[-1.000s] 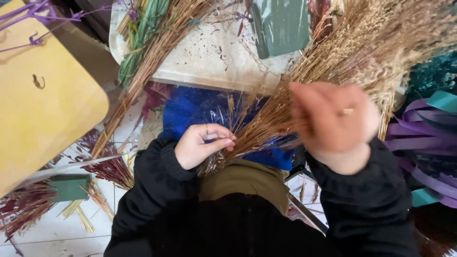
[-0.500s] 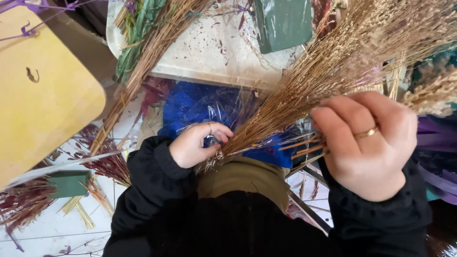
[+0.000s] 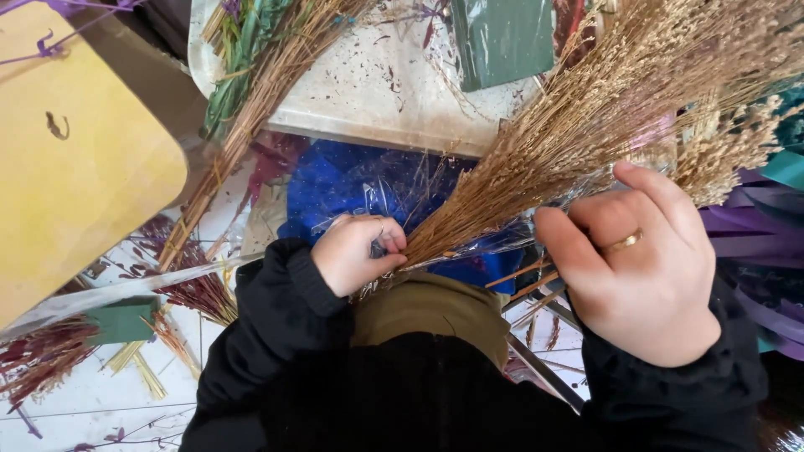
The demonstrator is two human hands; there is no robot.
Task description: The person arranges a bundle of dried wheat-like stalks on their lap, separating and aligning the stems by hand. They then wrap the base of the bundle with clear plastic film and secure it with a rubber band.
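Between both hands — dried grass bundle, gripped.

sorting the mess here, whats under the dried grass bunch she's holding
Under the dried grass bunch lie clear wrap and blue material. The left hand covers the stem ends; what lies beneath the blue is hidden.
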